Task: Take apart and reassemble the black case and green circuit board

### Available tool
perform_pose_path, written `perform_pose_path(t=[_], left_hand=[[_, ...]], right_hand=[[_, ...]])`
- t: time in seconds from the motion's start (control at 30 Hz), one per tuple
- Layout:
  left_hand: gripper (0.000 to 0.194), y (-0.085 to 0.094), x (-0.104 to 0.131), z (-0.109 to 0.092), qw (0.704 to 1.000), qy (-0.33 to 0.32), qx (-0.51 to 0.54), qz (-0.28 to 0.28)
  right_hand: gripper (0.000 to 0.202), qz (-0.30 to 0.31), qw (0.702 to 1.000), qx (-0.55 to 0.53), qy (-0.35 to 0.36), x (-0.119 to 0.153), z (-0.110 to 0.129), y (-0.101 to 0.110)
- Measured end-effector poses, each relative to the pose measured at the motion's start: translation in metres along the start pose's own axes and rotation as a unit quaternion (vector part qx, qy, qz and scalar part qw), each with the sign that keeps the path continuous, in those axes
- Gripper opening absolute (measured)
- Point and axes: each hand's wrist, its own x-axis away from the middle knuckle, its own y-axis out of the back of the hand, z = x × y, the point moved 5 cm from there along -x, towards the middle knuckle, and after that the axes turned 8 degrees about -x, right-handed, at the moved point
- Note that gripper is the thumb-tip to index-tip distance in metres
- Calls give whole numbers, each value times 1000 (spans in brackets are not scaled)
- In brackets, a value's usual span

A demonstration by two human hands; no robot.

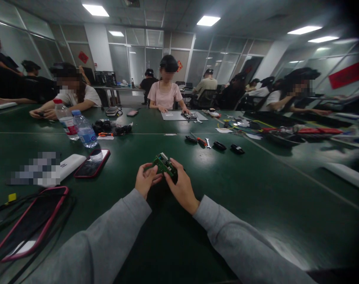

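Between my hands, a little above the green table (226, 189), is a small green circuit board (160, 166) with pale and dark parts mounted on it. My left hand (146, 176) grips its left side, with the thumb against the face of the board. Around the right side my right hand (181, 182) is closed, thumb at the lower edge and fingers along the top. The board is tilted, and its underside is hidden. Beyond it lie a screwdriver with an orange handle (201, 141), a small wrench (208, 143) and black plastic pieces (219, 146).
To the left are two phones (93, 163) (31, 225), a white power bank (67, 167), black cables (2, 207) and two water bottles (85, 129) (66, 120). Cables and tools (309, 131) lie at the far right. A person in a pink shirt (165, 93) sits opposite.
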Motion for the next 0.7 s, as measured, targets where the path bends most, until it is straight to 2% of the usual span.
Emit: perform_pose_path(t=[0.13, 0.33, 0.5, 0.57, 0.7], left_hand=[[52, 2, -1, -4, 1000, -26, -8, 2], [57, -5, 2, -2, 997, -10, -66, 43], [47, -8, 5, 2, 996, 28, -22, 77], [43, -8, 4, 2, 996, 24, -16, 86], [45, -2, 2, -1, 998, -19, -43, 48]], right_hand=[[44, -53, 996, -60, -35, -3, -2, 9], [44, -64, 986, -127, -87, -2, -3, 8], [45, -27, 966, -224, -125, -1, -6, 1], [43, -8, 956, -258, -139, -2, -7, -1], [43, 44, 951, -278, -127, -5, -4, -5]])
